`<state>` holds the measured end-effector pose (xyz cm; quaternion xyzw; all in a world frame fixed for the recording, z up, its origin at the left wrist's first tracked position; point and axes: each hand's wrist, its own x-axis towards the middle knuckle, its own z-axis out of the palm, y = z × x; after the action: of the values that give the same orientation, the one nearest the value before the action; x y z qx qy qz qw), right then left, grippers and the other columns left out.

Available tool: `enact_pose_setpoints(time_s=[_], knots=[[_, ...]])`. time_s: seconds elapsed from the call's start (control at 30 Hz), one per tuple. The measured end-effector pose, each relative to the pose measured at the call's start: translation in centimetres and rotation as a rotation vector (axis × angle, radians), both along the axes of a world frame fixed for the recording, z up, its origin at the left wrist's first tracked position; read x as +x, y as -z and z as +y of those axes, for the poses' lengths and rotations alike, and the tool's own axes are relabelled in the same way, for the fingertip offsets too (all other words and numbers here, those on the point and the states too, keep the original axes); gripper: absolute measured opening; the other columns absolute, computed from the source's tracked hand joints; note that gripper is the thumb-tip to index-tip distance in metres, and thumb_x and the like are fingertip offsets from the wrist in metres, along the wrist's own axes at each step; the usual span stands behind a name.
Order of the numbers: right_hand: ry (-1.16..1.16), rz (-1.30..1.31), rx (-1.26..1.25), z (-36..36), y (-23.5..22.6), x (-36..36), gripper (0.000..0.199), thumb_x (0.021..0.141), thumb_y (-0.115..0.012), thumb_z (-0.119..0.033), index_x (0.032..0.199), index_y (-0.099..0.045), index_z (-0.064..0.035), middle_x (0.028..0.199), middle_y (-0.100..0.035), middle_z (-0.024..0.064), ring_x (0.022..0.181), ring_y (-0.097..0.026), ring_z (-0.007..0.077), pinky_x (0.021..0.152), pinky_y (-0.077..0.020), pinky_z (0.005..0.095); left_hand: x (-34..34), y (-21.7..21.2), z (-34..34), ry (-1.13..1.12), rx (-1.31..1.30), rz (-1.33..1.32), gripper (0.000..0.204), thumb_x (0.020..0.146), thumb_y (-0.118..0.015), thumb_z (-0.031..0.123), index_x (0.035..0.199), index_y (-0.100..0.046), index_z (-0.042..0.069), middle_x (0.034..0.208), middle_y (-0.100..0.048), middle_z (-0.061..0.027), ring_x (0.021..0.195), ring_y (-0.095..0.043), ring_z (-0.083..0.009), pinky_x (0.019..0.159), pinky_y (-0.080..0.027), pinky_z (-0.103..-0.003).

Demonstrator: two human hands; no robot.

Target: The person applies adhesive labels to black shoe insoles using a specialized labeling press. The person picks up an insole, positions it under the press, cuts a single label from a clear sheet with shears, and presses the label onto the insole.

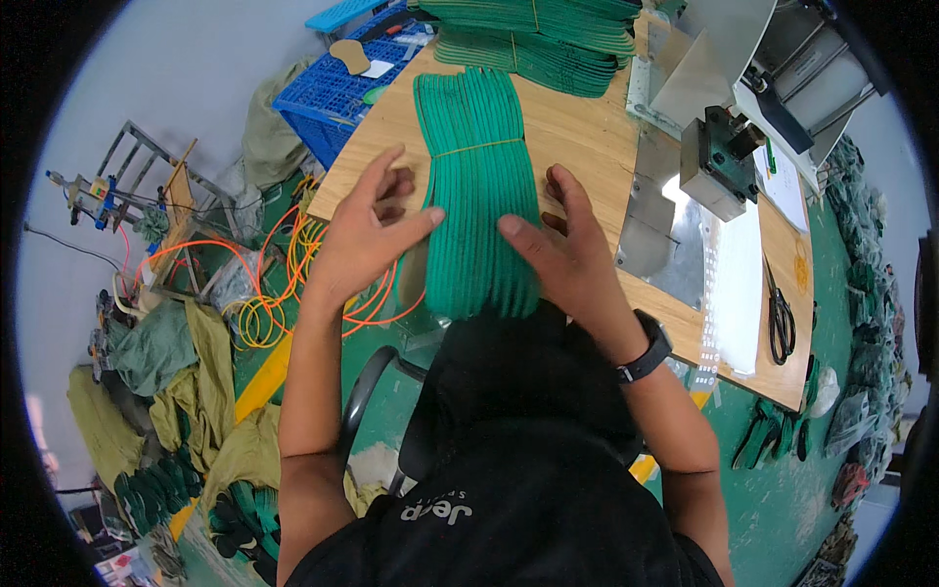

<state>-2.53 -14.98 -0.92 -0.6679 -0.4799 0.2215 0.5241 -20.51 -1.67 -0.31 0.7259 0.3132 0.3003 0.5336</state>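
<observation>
A bundle of green insoles (pixel 479 205), standing on edge in a tight row, has a thin yellow band (pixel 477 148) round its upper part. It rests on the wooden table, its near end at the table's front edge by my lap. On its left side is my left hand (pixel 377 215), fingers apart and thumb tip at the bundle's edge. To the right, my right hand (pixel 567 240) has its thumb over the bundle's face and its other fingers spread beside it. Neither hand is closed round the insoles. Whether the thumbs press on them I cannot tell.
More banded green insole stacks (pixel 528 49) lie at the table's far end. A blue crate (pixel 328 103) stands at the left. On the right are a metal machine head (pixel 719 161), a metal plate (pixel 665 235) and black scissors (pixel 780 318). Orange hoses (pixel 284 284) coil on the floor.
</observation>
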Motion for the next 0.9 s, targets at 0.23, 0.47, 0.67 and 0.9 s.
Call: enact_pose_setpoints(time_s=[0.23, 0.47, 0.67, 0.9], knots=[[0.113, -0.146, 0.193, 0.6, 1.7, -3.0, 0.093, 0.069, -0.081, -0.032, 0.134, -0.026, 0.0068, 0.128, -0.042, 0.0255, 0.116, -0.043, 0.0362, 0.098, -0.0357, 0.0438, 3.6, 0.3, -0.4, 0.030, 0.063, -0.014, 0.095, 0.076, -0.075, 0.024, 0.145, -0.014, -0.002, 0.129, -0.047, -0.0234, 0.113, -0.053, -0.0277, 0.095, -0.043, -0.036], [0.063, 0.025, 0.117, 0.4, 2.5, -1.9, 0.088, 0.069, -0.082, -0.031, 0.131, -0.033, 0.0073, 0.122, -0.050, 0.0205, 0.114, -0.050, 0.0270, 0.095, -0.0421, 0.0363, 3.0, -0.9, 0.3, 0.170, -0.070, -0.057, 0.091, 0.077, -0.072, 0.011, 0.145, -0.014, -0.001, 0.127, -0.050, -0.0197, 0.112, -0.053, -0.0239, 0.095, -0.042, -0.036], [-0.008, 0.311, 0.033, -0.7, 1.0, -0.7, 0.076, 0.071, -0.081, -0.029, 0.126, -0.042, 0.0061, 0.110, -0.058, 0.0150, 0.102, -0.056, 0.0204, 0.087, -0.0467, 0.0324, 2.5, 0.6, 1.2, 0.158, -0.033, -0.121, 0.098, 0.076, -0.074, 0.015, 0.146, -0.007, -0.001, 0.129, -0.049, -0.0222, 0.112, -0.053, -0.0257, 0.095, -0.042, -0.036], [-0.045, -0.030, -0.014, -1.1, 1.1, 0.6, 0.061, 0.072, -0.077, -0.028, 0.114, -0.049, 0.0077, 0.100, -0.061, 0.0167, 0.092, -0.060, 0.0246, 0.079, -0.0487, 0.0347, 4.9, -0.6, -0.4, 0.072, 0.228, 0.085, 0.088, 0.076, -0.072, 0.022, 0.144, -0.019, 0.002, 0.124, -0.053, -0.0239, 0.112, -0.054, -0.0236, 0.093, -0.043, -0.033]])
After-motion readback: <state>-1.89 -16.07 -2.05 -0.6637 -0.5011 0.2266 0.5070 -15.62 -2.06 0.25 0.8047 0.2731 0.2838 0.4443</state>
